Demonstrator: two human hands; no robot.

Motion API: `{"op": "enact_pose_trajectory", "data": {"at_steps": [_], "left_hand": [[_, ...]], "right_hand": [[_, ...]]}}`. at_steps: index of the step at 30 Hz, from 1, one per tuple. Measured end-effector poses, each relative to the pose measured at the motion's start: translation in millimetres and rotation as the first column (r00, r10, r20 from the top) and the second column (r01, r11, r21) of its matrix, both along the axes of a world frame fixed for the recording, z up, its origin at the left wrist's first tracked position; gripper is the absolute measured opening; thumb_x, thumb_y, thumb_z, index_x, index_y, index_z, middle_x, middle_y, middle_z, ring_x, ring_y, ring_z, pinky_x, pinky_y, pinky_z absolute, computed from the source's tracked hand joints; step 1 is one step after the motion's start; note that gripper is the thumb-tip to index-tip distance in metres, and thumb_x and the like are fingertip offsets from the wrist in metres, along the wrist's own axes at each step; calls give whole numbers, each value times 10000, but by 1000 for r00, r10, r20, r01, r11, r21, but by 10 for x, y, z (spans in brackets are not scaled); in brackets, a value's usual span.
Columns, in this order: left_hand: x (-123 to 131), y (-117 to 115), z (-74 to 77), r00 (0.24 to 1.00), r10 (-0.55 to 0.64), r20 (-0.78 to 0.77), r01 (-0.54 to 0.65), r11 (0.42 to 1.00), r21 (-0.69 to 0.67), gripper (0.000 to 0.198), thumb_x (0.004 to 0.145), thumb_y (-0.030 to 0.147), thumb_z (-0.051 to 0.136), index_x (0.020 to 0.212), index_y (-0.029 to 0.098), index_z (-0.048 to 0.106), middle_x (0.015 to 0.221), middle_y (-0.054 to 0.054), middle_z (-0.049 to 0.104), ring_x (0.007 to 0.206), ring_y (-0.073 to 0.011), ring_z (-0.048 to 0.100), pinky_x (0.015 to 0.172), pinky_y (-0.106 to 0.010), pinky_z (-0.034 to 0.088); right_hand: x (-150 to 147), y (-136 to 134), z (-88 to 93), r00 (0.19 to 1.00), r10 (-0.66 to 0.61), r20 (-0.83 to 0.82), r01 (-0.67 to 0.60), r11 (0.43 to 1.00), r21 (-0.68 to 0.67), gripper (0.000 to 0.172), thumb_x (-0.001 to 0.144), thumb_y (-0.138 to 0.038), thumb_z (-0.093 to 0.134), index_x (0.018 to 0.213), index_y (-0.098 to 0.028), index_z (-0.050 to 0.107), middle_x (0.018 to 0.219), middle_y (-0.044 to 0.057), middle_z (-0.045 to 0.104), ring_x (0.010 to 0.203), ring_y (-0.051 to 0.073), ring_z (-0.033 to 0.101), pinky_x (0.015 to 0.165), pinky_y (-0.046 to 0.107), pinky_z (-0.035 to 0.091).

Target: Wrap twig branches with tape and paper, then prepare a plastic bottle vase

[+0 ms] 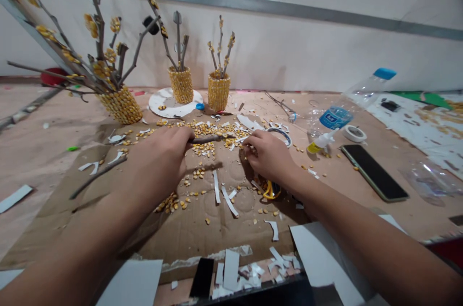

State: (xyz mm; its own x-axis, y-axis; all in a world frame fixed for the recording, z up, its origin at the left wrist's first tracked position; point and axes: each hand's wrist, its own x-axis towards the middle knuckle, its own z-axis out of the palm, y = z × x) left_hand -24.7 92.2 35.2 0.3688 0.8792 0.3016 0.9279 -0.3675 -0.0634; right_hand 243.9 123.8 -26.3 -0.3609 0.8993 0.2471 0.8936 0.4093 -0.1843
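Pots (218,93) stand coated while kernels (204,129) lie loose; left hand (161,154) pinches a seemingly bare twig (207,140); whether curled right hand (268,154) holds anything, I cannot tell.

Phone (374,172) lying flat near white tape roll (356,138); clear bottle (336,117) (blue cap (385,73)) close by.

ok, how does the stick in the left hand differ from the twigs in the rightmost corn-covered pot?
Hold: the stick is gripped in the left hand; the twigs stand in the corn-covered pot.
Pose: the stick's stretch just past that hand runs nearly level in view; the twigs rise steeply.
Surface: that stretch of the stick looks mostly bare; the twigs carry yellow kernels.
Shared: both look like grey-brown wood.
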Motion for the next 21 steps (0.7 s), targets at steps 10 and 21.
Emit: {"op": "enact_pose_trajectory", "data": {"at_steps": [10,21], "left_hand": [[11,-13,19,1000,-30,9,30,999,12,243,965,123,496,1071,149,713,1009,-140,729,899,-322,669,759,-417,493],[60,-37,35,1000,-5,-23,3,999,-52,250,986,136,498,1093,137,724,1035,-141,733,956,-327,676,785,-421,492]], "right_hand": [[-101,77,-31,998,-58,15,58,998,-7,203,982,-216,578,973,-196,779,1019,97,753,901,225,647,740,327,391],[-183,107,-28,988,-134,80,135,991,-2,253,965,-262,591,859,-211,815,926,87,787,735,205,642,674,324,376]]}}
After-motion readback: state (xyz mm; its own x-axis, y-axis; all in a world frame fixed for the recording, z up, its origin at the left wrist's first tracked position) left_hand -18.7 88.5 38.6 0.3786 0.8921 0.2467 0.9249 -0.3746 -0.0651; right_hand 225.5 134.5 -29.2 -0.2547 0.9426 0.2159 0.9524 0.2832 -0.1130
